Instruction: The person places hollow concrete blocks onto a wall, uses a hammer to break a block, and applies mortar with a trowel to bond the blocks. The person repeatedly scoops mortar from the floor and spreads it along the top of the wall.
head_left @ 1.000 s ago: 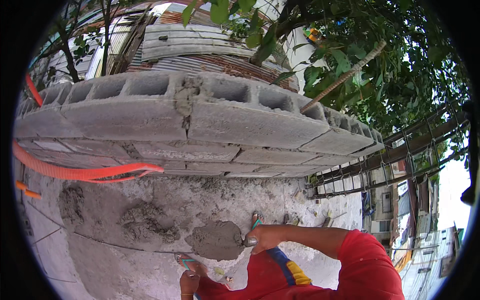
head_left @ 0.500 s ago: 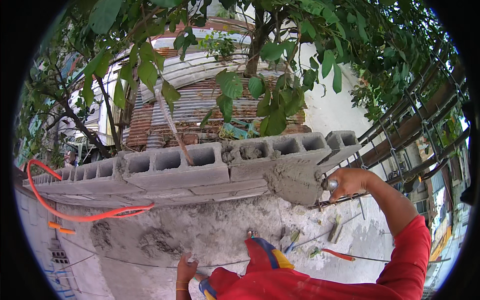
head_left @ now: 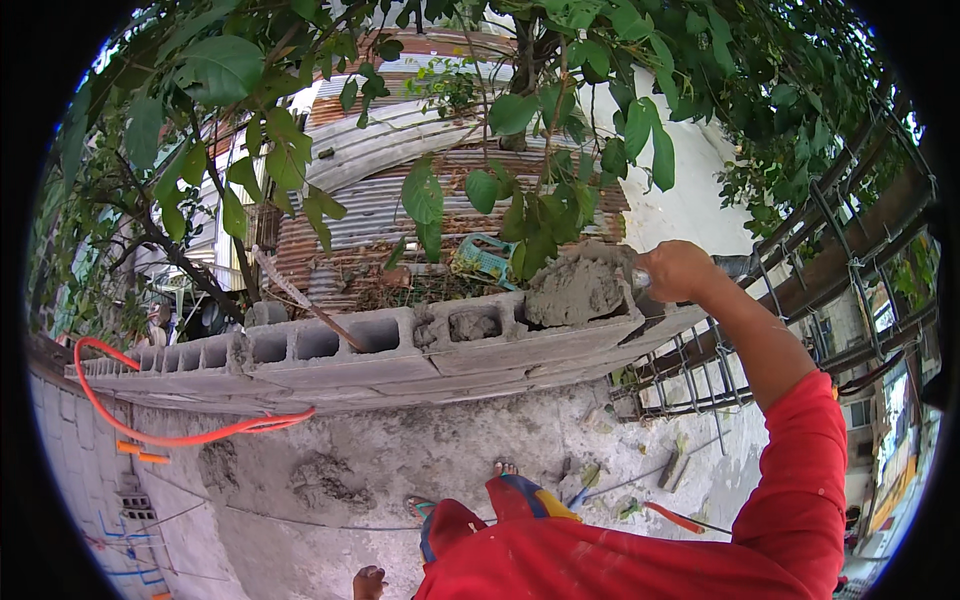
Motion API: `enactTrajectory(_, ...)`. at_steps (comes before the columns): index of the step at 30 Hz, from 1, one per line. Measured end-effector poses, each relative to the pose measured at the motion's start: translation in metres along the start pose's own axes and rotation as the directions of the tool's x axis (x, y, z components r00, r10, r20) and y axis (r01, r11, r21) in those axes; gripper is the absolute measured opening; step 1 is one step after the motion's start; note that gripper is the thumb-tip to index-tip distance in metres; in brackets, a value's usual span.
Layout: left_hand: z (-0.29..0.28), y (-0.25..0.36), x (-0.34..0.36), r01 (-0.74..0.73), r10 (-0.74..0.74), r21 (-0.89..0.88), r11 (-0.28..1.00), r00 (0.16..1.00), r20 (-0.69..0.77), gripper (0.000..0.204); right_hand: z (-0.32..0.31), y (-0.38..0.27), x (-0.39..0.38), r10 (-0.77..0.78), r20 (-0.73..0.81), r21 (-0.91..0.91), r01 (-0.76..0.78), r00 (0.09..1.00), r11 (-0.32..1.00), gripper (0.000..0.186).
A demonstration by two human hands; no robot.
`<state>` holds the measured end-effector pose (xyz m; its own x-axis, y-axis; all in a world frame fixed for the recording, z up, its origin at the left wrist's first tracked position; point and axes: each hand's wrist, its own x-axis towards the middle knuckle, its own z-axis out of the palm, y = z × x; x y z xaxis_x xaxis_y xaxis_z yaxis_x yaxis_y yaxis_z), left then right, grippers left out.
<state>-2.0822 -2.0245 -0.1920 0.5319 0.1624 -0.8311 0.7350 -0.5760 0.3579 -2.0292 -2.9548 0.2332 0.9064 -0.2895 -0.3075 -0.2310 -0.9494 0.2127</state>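
My right hand (head_left: 678,271) is closed round the handle of a mortar trowel. The trowel's blade lies under a heap of wet grey mortar (head_left: 575,290), over the top of a hollow block wall (head_left: 330,367) near its right end. Mortar hides most of the blade and the block openings beneath it. Just left of it, another block cavity holds mortar (head_left: 474,324), while the cavities farther left are hollow. My left hand (head_left: 368,582) hangs low at the bottom edge, away from the wall; its fingers are too small and cut off to read.
A rusty reinforcing bar (head_left: 305,300) slants out of the wall top. An orange hose (head_left: 190,438) loops over the wall's left part. Tied steel bars (head_left: 790,265) stand at right. Leafy branches (head_left: 540,195) hang over the wall. Spilled mortar (head_left: 328,480) lies on the concrete floor.
My right hand has raised the mortar-loaded trowel from the wall's near face onto its top. My left hand has dropped toward the lower edge.
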Motion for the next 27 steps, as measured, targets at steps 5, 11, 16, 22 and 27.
enactTrajectory(5,0.009,0.036,-0.010,-0.082,0.082,0.014,0.997,0.996,0.028,0.032,0.016,0.002,-0.029,0.156,0.008,-0.060,-0.155,0.988,0.986,0.031)
enactTrajectory(11,0.018,0.102,-0.010,-0.175,0.175,-0.050,0.983,0.985,0.000,0.035,0.011,-0.005,-0.086,0.292,0.098,-0.007,-0.293,0.951,0.956,0.041)
enactTrajectory(16,0.016,0.131,-0.010,-0.194,0.194,-0.036,0.980,0.981,0.006,0.032,0.008,-0.043,-0.113,0.448,0.106,0.137,-0.459,0.888,0.878,0.046)
enactTrajectory(22,0.009,0.127,-0.006,-0.196,0.196,-0.011,0.981,0.980,0.022,0.033,0.024,-0.129,-0.090,0.387,0.099,0.248,-0.399,0.917,0.883,0.044)
enactTrajectory(27,-0.008,0.098,-0.007,-0.225,0.225,-0.012,0.974,0.974,-0.002,0.034,0.020,-0.177,-0.064,0.341,-0.104,0.455,-0.260,0.934,0.851,0.043)
